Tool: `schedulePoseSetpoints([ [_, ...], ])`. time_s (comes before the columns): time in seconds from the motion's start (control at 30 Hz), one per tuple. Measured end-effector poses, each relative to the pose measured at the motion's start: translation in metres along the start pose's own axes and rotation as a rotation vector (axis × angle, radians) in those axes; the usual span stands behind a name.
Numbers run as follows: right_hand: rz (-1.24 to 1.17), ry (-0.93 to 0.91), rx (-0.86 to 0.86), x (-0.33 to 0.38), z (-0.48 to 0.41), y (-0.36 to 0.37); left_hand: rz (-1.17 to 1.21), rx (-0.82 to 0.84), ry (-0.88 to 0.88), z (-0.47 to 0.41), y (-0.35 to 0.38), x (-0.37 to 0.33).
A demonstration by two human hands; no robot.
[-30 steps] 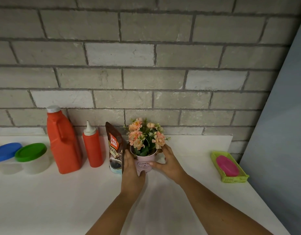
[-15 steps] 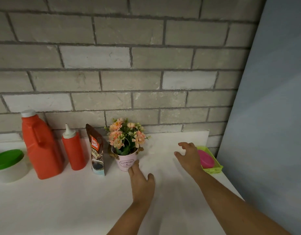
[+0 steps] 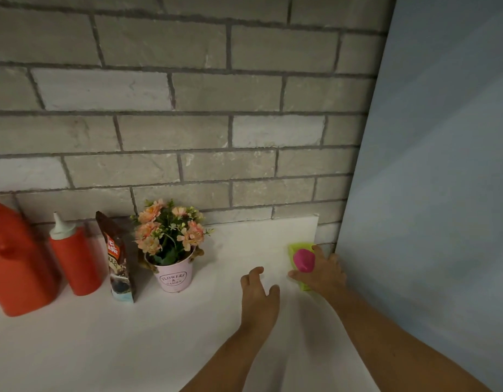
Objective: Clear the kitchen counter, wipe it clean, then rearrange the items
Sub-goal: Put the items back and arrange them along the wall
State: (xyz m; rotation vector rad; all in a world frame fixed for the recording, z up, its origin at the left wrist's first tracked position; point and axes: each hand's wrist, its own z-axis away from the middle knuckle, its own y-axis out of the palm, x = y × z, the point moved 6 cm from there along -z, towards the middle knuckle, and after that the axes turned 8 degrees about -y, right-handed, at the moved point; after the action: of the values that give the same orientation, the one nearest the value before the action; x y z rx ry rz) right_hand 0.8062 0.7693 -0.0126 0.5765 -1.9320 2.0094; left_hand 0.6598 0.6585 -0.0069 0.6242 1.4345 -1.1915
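Gripping the green tray [image 3: 298, 247] holding pink soap [image 3: 303, 259], the right hand [image 3: 322, 274] sits at the counter's [image 3: 103, 349] far right corner. Left hand [image 3: 260, 295] rests beside it, fingers loose, grasping nothing.

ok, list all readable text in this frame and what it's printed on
"FLOWERS & GARDEN": on the pink flower pot.
"ULE": partial white letters on the brown snack pouch, cut off by its angle.
Red-orange logo above that on the pouch: blurred, unreadable.
Red jug, red squeeze bottle, green soap tray: no text visible.
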Motion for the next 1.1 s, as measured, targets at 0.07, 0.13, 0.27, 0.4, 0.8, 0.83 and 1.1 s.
schedulePoseSetpoints([
  [0.07,0.015,-0.009,0.0,-0.001,-0.002,0.002,-0.015,0.009,-0.006,-0.002,0.005,0.0],
  [0.13,0.026,-0.016,-0.022,-0.002,-0.002,0.003,-0.029,0.011,-0.015,-0.005,0.007,0.002],
  [0.27,0.003,-0.025,-0.051,-0.001,0.0,0.003,-0.041,0.007,-0.036,-0.01,0.006,0.006],
  [0.4,-0.063,-0.054,-0.058,0.004,0.009,0.005,-0.008,0.013,-0.051,-0.011,-0.001,0.008],
  [0.8,-0.152,-0.239,-0.04,0.065,0.083,0.01,0.336,0.107,-0.311,0.013,-0.041,0.029],
  [0.83,-0.154,-0.247,-0.033,0.072,0.092,0.011,0.39,0.134,-0.334,0.017,-0.045,0.028],
  [1.1,-0.205,-0.342,0.041,0.133,0.162,0.022,0.537,0.237,-0.352,0.048,-0.101,0.038],
])
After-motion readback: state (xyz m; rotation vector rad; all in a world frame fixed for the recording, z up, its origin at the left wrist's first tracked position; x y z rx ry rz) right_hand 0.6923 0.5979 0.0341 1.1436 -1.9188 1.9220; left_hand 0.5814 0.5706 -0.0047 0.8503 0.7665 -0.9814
